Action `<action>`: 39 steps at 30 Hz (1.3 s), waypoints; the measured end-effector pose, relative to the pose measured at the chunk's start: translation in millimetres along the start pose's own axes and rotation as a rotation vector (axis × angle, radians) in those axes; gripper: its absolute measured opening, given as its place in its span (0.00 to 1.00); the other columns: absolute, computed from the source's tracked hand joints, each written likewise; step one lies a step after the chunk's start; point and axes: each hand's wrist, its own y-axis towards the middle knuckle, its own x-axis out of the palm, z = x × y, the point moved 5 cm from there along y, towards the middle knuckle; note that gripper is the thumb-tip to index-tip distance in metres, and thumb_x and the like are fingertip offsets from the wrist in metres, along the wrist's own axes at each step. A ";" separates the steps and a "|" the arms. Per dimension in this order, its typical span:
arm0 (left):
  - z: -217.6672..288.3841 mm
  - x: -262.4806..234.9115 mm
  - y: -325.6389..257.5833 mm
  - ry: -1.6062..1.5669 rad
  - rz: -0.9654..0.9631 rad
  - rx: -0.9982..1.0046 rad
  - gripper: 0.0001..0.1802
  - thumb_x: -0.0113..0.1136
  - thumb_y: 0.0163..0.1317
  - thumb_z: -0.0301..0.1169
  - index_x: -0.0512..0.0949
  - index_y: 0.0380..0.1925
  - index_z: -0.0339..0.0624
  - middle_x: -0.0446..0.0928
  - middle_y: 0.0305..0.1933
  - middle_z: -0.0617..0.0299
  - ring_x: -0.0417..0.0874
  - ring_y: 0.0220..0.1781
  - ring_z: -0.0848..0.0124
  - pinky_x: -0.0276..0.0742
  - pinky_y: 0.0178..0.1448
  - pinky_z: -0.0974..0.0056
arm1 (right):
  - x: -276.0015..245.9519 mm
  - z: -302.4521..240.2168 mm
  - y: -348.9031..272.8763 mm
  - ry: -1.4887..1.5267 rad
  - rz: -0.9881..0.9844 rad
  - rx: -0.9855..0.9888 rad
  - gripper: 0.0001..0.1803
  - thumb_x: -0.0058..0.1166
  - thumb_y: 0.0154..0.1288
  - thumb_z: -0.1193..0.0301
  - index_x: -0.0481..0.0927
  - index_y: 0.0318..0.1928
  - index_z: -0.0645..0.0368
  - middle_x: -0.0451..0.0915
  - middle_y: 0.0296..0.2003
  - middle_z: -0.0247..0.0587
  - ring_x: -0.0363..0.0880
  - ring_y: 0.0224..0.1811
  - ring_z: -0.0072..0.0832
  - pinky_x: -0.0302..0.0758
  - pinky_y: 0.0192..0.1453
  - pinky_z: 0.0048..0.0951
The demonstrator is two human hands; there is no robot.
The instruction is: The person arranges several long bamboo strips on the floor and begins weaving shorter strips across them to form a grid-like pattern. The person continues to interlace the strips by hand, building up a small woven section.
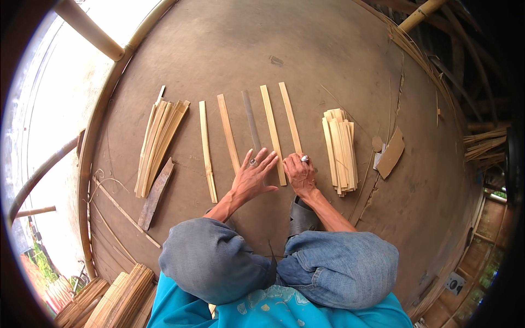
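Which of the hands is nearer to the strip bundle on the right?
Right. The right hand is just left of the strip bundle, not touching it, at the near end of a single strip. The left hand is farther left.

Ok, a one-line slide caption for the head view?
Left hand spread, right hand at the rightmost strip of five laid between two bundles.
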 end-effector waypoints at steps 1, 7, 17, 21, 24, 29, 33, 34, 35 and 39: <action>1.2 -0.8 0.5 -0.005 0.008 0.005 0.62 0.63 0.59 0.71 0.54 0.85 0.49 0.55 0.88 0.67 0.48 0.91 0.63 0.31 0.92 0.43 | 0.8 0.2 0.4 -0.023 0.011 -0.012 0.05 0.64 0.68 0.69 0.81 0.37 0.55 0.78 0.39 0.37 0.80 0.49 0.36 0.75 0.53 0.40; 1.6 1.8 0.6 -0.016 -0.013 -0.009 0.61 0.59 0.62 0.73 0.53 0.85 0.47 0.54 0.88 0.63 0.45 0.91 0.59 0.30 0.92 0.43 | -13.3 30.4 1.3 -0.040 0.050 0.194 0.06 0.64 0.70 0.69 0.82 0.41 0.56 0.80 0.42 0.38 0.79 0.50 0.38 0.76 0.54 0.41; -8.5 -4.7 -7.2 0.007 0.049 -0.129 0.64 0.66 0.58 0.70 0.55 0.83 0.43 0.53 0.88 0.62 0.44 0.91 0.62 0.32 0.92 0.46 | -5.0 1.2 -16.2 0.158 -0.172 0.028 0.33 0.63 0.74 0.60 0.74 0.76 0.47 0.71 0.76 0.38 0.64 0.79 0.45 0.62 0.81 0.49; -17.7 -5.7 -12.7 0.015 0.040 -0.161 0.63 0.68 0.57 0.68 0.55 0.83 0.45 0.53 0.89 0.65 0.43 0.91 0.63 0.31 0.92 0.47 | 3.2 -5.4 -19.9 0.132 -0.272 0.033 0.39 0.64 0.73 0.57 0.67 0.81 0.46 0.62 0.82 0.33 0.52 0.86 0.47 0.50 0.87 0.55; -25.1 -5.7 -19.2 0.010 0.031 -0.172 0.63 0.68 0.57 0.68 0.55 0.84 0.46 0.53 0.89 0.66 0.43 0.91 0.64 0.30 0.93 0.47 | 9.1 -11.2 -17.4 0.150 -0.269 0.017 0.39 0.64 0.73 0.57 0.67 0.81 0.46 0.62 0.82 0.32 0.52 0.86 0.48 0.50 0.87 0.55; -21.6 -5.2 -14.7 -0.016 0.030 -0.141 0.62 0.68 0.57 0.68 0.55 0.84 0.48 0.52 0.89 0.67 0.43 0.91 0.64 0.30 0.93 0.46 | 2.6 -5.0 -17.9 0.138 -0.287 0.041 0.41 0.64 0.73 0.57 0.65 0.82 0.48 0.62 0.82 0.32 0.50 0.87 0.50 0.49 0.87 0.56; -28.0 -7.4 -21.8 -0.003 0.010 -0.152 0.62 0.68 0.58 0.68 0.54 0.84 0.49 0.52 0.89 0.67 0.42 0.91 0.64 0.29 0.93 0.46 | 8.0 -11.0 -13.7 0.175 -0.279 0.040 0.42 0.64 0.73 0.58 0.63 0.82 0.50 0.62 0.83 0.32 0.49 0.87 0.51 0.49 0.87 0.56; -28.7 -8.7 -23.0 -0.005 0.011 -0.151 0.62 0.68 0.57 0.68 0.53 0.84 0.50 0.52 0.89 0.67 0.42 0.91 0.64 0.29 0.93 0.46 | 8.8 -12.6 -13.8 0.179 -0.279 0.042 0.42 0.64 0.73 0.58 0.63 0.82 0.50 0.62 0.83 0.33 0.49 0.87 0.51 0.50 0.87 0.57; -25.6 -8.5 -19.6 -0.018 0.017 -0.136 0.62 0.68 0.57 0.68 0.53 0.84 0.50 0.52 0.89 0.66 0.42 0.91 0.64 0.29 0.93 0.46 | 5.8 -9.1 -16.2 0.168 -0.280 0.052 0.42 0.64 0.73 0.58 0.63 0.82 0.50 0.62 0.83 0.33 0.49 0.87 0.52 0.50 0.87 0.57; -26.3 -5.2 -17.2 0.009 -0.019 -0.127 0.63 0.62 0.59 0.73 0.51 0.85 0.50 0.49 0.90 0.65 0.40 0.92 0.62 0.29 0.92 0.43 | 3.8 -7.4 -17.4 0.153 -0.280 0.054 0.42 0.63 0.73 0.58 0.63 0.82 0.51 0.62 0.82 0.34 0.49 0.87 0.52 0.51 0.86 0.57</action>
